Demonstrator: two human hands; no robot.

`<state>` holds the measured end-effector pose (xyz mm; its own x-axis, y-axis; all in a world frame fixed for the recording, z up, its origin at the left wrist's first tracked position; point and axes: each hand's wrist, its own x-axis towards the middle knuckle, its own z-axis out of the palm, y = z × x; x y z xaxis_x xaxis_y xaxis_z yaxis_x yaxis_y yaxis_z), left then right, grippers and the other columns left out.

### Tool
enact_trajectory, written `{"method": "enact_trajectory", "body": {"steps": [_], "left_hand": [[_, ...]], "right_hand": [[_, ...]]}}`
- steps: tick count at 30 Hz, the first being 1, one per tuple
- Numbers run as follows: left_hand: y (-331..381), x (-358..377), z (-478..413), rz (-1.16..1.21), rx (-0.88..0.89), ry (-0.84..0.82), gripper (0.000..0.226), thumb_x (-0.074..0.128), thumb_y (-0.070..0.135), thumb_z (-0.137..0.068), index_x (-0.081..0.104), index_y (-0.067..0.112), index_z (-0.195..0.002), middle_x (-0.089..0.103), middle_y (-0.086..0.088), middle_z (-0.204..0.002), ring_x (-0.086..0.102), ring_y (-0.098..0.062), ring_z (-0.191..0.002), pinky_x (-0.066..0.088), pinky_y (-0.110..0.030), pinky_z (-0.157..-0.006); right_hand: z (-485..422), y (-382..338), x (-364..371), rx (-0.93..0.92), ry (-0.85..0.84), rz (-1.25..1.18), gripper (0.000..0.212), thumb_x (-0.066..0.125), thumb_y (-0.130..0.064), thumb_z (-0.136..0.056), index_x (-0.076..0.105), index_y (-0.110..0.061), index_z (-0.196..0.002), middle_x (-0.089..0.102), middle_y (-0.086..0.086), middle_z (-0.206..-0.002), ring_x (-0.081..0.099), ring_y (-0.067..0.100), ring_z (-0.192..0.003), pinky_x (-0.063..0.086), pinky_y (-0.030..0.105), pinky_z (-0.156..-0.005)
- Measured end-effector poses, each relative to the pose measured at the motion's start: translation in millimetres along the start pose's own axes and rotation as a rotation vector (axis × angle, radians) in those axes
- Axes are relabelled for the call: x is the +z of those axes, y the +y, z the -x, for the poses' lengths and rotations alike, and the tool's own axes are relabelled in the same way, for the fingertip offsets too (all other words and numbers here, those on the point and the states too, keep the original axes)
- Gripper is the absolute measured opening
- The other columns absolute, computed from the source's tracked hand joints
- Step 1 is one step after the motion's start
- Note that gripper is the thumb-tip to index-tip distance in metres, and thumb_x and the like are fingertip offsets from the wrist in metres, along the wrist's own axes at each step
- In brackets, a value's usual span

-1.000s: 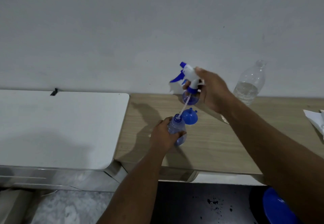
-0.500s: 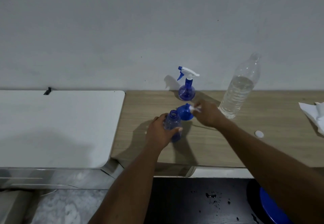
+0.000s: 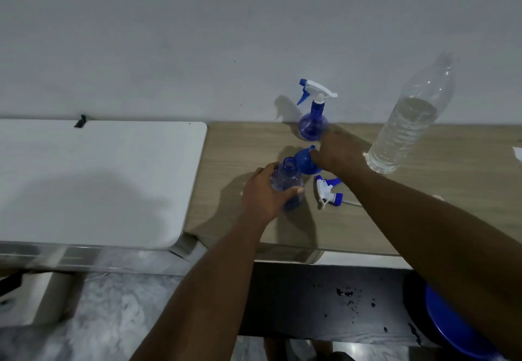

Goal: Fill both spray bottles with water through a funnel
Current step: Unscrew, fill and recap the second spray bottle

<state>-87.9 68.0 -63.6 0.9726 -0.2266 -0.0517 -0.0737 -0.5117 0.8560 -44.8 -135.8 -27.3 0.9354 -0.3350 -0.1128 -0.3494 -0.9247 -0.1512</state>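
My left hand grips an open blue spray bottle that stands upright on the wooden table. Its white and blue trigger head lies on the table just to the right, tube trailing right. My right hand is on the blue funnel, fingers closing on its rim, right behind the open bottle. A second blue spray bottle with its trigger head on stands by the wall. A clear water bottle, uncapped and partly full, stands to the right.
A white tabletop adjoins the wooden one on the left. A white cloth shows at the right edge. Below the table edge lie a dark surface with water drops and a blue round object.
My right hand lifted the trigger head out of the front bottle, laid it on the table, then moved to the funnel. My left hand has kept hold of the bottle.
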Motion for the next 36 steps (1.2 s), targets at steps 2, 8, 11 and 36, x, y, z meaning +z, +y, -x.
{"method": "enact_trajectory", "body": {"steps": [2,8,11,36], "left_hand": [[-0.8,1.2,-0.2,-0.002,0.001,0.014,0.076,0.078,0.065,-0.052,0.061,0.033,-0.119,0.065,0.008,-0.11,0.063,-0.012,-0.098,0.056,-0.043,-0.087],[-5.8,3.5,-2.9,-0.023,0.002,0.01,0.074,0.083,0.06,-0.058,0.058,0.035,-0.123,0.065,0.01,-0.114,0.061,-0.011,-0.102,0.055,-0.041,-0.09],[-8.1,3.8,-3.2,-0.01,0.022,0.014,0.076,0.082,0.063,-0.057,0.058,0.034,-0.123,0.065,0.011,-0.114,0.061,-0.011,-0.101,0.055,-0.041,-0.09],[11.2,14.7,-2.7,-0.04,-0.085,-0.043,0.074,0.085,0.053,-0.064,0.056,0.027,-0.127,0.065,0.005,-0.115,0.063,-0.015,-0.1,0.054,-0.038,-0.09]], "right_hand": [[-15.6,-11.4,-1.8,-0.097,-0.032,0.029,0.05,0.069,-0.041,-0.079,0.053,-0.015,-0.118,0.057,0.013,-0.113,0.06,0.034,-0.101,0.052,0.041,-0.081],[-34.5,-10.5,50.9,-0.149,-0.294,0.027,0.063,0.076,-0.038,-0.074,0.048,-0.023,-0.128,0.045,0.014,-0.132,0.052,0.04,-0.115,0.05,0.048,-0.092],[-38.0,-1.3,57.1,-0.207,-0.21,-0.052,0.048,0.072,-0.047,-0.066,0.051,-0.028,-0.104,0.058,0.008,-0.116,0.058,0.031,-0.097,0.054,0.044,-0.083],[82.2,-11.6,-19.7,-0.343,0.268,-1.006,0.061,0.093,-0.041,-0.064,0.063,-0.017,-0.112,0.065,-0.011,-0.114,0.065,0.007,-0.105,0.057,0.031,-0.091]]}}
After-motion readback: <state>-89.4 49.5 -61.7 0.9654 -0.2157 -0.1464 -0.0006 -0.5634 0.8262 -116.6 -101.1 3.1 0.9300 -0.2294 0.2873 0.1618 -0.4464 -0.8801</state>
